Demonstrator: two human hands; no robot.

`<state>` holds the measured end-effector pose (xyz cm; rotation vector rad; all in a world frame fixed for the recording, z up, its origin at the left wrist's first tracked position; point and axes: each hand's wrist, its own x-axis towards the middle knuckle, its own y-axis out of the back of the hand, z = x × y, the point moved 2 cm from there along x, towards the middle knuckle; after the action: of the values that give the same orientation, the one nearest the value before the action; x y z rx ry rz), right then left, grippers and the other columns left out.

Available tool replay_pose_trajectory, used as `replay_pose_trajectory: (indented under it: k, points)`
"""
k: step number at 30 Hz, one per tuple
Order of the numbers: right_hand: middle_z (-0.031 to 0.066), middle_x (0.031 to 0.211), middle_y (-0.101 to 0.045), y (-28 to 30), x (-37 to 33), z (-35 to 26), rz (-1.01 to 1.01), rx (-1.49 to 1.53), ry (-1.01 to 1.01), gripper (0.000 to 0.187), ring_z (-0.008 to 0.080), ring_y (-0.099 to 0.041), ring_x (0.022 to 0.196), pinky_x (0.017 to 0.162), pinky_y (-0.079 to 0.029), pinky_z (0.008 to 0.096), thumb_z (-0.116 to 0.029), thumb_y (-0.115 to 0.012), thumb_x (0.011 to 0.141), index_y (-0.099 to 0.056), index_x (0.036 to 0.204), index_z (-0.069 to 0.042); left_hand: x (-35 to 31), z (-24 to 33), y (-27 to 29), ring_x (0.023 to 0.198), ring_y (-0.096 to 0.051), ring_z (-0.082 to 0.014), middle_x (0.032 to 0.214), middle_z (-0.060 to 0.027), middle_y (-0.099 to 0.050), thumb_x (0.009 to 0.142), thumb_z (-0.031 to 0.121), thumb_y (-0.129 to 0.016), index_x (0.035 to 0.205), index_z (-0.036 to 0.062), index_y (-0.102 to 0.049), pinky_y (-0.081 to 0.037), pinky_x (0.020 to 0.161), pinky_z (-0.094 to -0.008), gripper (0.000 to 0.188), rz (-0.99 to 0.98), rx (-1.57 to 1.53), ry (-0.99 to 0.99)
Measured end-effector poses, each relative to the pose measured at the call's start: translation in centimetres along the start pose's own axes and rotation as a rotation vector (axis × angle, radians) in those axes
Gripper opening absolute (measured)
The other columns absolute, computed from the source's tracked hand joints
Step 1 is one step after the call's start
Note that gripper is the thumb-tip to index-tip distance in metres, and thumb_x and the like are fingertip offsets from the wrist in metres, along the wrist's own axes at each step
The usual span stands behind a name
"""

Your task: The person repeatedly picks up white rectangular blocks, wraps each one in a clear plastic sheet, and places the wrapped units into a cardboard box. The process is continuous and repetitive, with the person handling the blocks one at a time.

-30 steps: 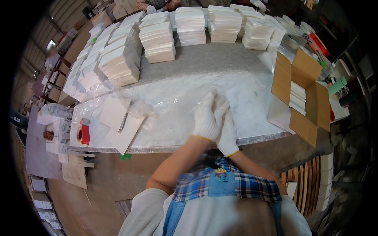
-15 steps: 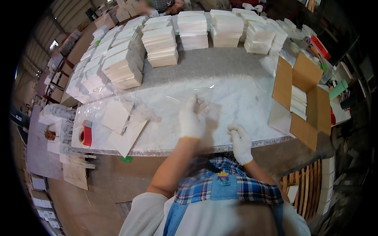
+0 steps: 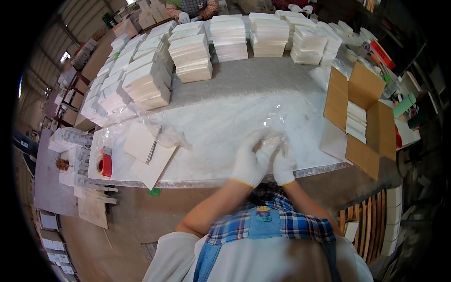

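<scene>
In a white glove with a yellow cuff, my left hand (image 3: 249,164) has its fingers closed on a clear plastic bag (image 3: 275,123). Close beside it, my gloved right hand (image 3: 283,168) pinches the same thin plastic. The two hands meet over the front part of the pale marbled tabletop (image 3: 211,136). The bag stands up from the fingers, crumpled and see-through, and nothing shows inside it. My fingertips are partly blurred and covered by the plastic.
To the left lie flat white tiles (image 3: 151,164), more clear plastic bags (image 3: 167,136) and a red tape dispenser (image 3: 107,165). An open cardboard box (image 3: 337,94) with white pieces inside stands at right. Tall white tile stacks (image 3: 190,58) line the back, near another person (image 3: 192,7).
My left hand has moved right and nearer with the plastic and now meets my right hand. My right hand has shifted slightly and now grips the bag as well.
</scene>
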<state>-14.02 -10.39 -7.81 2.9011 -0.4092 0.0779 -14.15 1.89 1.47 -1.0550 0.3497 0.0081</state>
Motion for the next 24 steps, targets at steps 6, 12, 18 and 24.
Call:
replay_pose_trajectory:
  k: [6, 12, 18, 24]
  points:
    - [0.0092, 0.099, -0.072, 5.5, -2.8, -2.5, -0.040, 0.001, -0.051, 0.028, 0.0166, -0.064, 0.088, 0.083, -0.053, 0.0319, -0.018, -0.057, 0.105, -0.069, 0.123, 0.000, -0.2, 3.8, 0.2, 0.099, -0.067, -0.0251, 0.111, -0.0152, -0.068, 0.102, 0.020, -0.064, 0.115, -0.0046, -0.065, -0.058, 0.086, -0.0387, 0.028, 0.103, 0.456, -0.247]
    - [0.0167, 0.100, -0.073, 7.7, -4.7, -5.7, -0.697, -0.261, 0.104, 0.029, 0.0208, -0.069, 0.096, 0.086, -0.053, 0.0335, -0.022, -0.059, 0.102, -0.072, 0.114, 0.001, 1.0, 10.2, 3.7, 0.074, -0.067, -0.0203, 0.081, -0.0070, -0.071, 0.102, 0.027, -0.065, 0.089, -0.0022, -0.070, -0.050, 0.060, -0.0363, 0.032, 0.416, 0.645, -0.673]
    - [0.0125, 0.107, -0.074, 6.1, -5.7, -5.5, -1.270, -0.041, -0.193, 0.030, 0.0191, -0.067, 0.100, 0.090, -0.054, 0.0344, -0.022, -0.061, 0.100, -0.072, 0.114, 0.003, 5.4, 12.7, 1.1, 0.078, -0.067, -0.0333, 0.083, -0.0165, -0.072, 0.095, 0.025, -0.067, 0.086, -0.0001, -0.072, -0.052, 0.071, -0.0454, 0.027, 0.467, 1.961, -1.120]
    - [0.0097, 0.112, -0.075, 6.4, -6.6, -1.6, -1.133, 0.118, -0.462, 0.030, 0.0163, -0.067, 0.104, 0.094, -0.053, 0.0316, -0.020, -0.064, 0.101, -0.073, 0.117, 0.004, 16.9, 3.7, 7.2, 0.089, -0.067, -0.0439, 0.091, -0.0240, -0.070, 0.094, 0.033, -0.064, 0.089, 0.0028, -0.072, -0.051, 0.081, -0.0520, 0.031, 0.258, 1.957, -0.972]
